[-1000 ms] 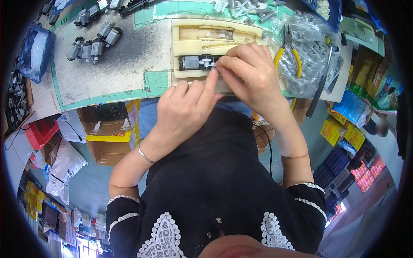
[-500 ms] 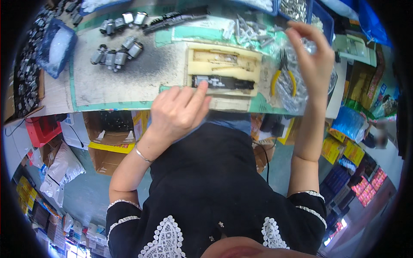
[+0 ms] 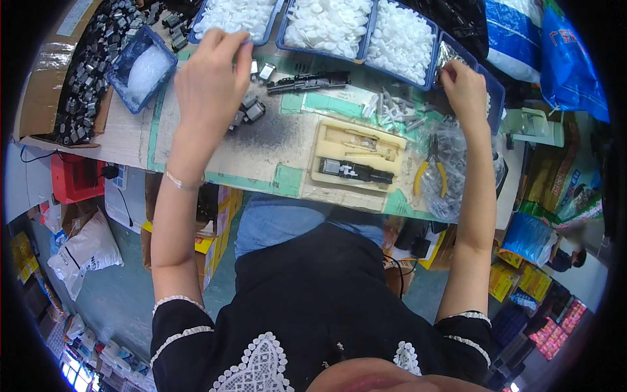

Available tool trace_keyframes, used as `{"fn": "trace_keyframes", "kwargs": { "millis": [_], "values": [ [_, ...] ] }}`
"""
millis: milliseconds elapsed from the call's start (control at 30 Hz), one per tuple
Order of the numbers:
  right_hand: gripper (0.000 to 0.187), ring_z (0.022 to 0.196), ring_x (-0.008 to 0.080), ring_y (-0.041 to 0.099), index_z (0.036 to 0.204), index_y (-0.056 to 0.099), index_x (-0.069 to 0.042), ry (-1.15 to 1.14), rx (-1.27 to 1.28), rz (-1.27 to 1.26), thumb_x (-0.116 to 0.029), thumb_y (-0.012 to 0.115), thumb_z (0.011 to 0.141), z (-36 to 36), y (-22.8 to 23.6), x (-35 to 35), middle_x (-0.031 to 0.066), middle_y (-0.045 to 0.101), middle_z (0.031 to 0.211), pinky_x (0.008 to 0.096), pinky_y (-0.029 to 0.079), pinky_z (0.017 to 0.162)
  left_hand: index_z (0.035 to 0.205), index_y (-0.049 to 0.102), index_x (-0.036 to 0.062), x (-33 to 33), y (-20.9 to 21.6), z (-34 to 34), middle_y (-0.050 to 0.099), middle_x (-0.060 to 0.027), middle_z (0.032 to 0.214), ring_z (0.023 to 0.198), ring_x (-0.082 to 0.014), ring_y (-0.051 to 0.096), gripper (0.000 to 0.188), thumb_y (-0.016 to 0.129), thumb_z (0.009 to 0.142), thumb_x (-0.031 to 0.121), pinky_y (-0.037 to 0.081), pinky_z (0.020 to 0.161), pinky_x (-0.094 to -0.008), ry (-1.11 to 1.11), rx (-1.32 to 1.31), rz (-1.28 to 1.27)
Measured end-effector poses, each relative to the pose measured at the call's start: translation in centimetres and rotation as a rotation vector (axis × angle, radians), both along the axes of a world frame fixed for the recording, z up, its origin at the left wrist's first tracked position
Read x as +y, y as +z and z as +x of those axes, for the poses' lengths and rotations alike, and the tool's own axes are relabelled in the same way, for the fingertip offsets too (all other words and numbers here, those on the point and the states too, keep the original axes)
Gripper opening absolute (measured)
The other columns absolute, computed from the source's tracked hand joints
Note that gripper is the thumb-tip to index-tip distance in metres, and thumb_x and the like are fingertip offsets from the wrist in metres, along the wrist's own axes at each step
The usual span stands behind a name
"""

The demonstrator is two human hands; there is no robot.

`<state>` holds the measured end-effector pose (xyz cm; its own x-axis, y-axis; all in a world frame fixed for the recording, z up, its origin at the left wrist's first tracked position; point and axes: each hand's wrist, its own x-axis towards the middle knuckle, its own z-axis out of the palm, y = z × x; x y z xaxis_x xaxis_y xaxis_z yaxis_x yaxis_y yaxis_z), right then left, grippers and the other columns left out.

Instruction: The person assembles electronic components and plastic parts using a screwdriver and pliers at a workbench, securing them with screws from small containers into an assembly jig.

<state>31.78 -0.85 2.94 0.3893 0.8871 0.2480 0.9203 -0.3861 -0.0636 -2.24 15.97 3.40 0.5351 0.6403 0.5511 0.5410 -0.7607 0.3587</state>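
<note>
evidently, you are at a gathering step, with both arms stretched to the far side of the bench. your left hand (image 3: 212, 85) is half curled, thumb and forefinger close together at the near edge of the leftmost blue plastic tray of white pieces (image 3: 273, 27); you hide whatever it may pinch, so i cannot tell. your right hand (image 3: 464, 91) is loosely bent, fingertips down among shiny silver metal pieces (image 3: 448, 51), and its grip cannot be made out. the long black plastic housing with a boxy grey motor (image 3: 371, 174) lies untouched in the nearer slot of the cream block-shaped fixture (image 3: 324, 138), left of the yellow-handled pliers (image 3: 432, 158). as i judge it, the next move calls for a fine pinch on single small parts, then a steady carry to that housing.
</note>
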Motion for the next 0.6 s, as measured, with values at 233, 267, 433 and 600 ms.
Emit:
{"fn": "trace_keyframes", "kwargs": {
  "millis": [233,267,433,600],
  "values": [
    [0.012,0.06,0.031,0.058,0.073,0.056,0.001,0.011,0.006,0.261,-0.01,0.061,0.075,-0.4,0.1,-0.7,0.0155,0.058,0.065,0.0387,0.045,0.059,0.08,0.062,0.0073,4.3,-1.8,2.9,0.057,-0.0039,0.079,0.064,-0.0263,0.059,0.012,0.06,0.082,0.019,0.047,0.056,-0.036,0.08,0.232,0.213],
    [0.012,0.06,0.031,0.058,0.073,0.056,0.001,0.007,0.006,0.261,-0.01,0.061,0.075,-0.7,0.5,-0.8,0.0155,0.058,0.065,0.0387,0.045,0.059,0.078,0.061,0.0071,4.3,-1.8,3.0,0.057,-0.0039,0.078,0.064,-0.0266,0.059,0.011,0.06,0.081,0.018,0.047,0.055,-0.0364,0.087,0.212,0.218],
    [0.01,0.06,0.0097,0.059,0.078,0.06,0.002,-0.082,0.656,0.388,-0.008,0.06,0.079,-5.1,3.1,-1.9,0.0063,0.06,0.063,0.0244,0.047,0.055,0.076,0.059,0.0029,1.4,-1.0,2.2,0.061,-0.0069,0.083,0.067,-0.0217,0.062,0.007,0.063,0.077,0.009,0.05,0.058,-0.0304,-0.148,-0.085,0.11],
    [0.007,0.076,0.0146,0.066,0.08,0.059,0.003,0.27,1.327,0.661,0.007,0.063,0.077,-13.9,3.8,-2.4,0.0072,0.064,0.079,0.0252,0.055,0.068,0.091,0.06,-0.0012,-6.6,-1.0,3.0,0.065,-0.0087,0.09,0.078,-0.0127,0.064,0.009,0.062,0.083,0.002,0.051,0.072,-0.0229,-0.462,-0.713,-0.904]
  ]
}}
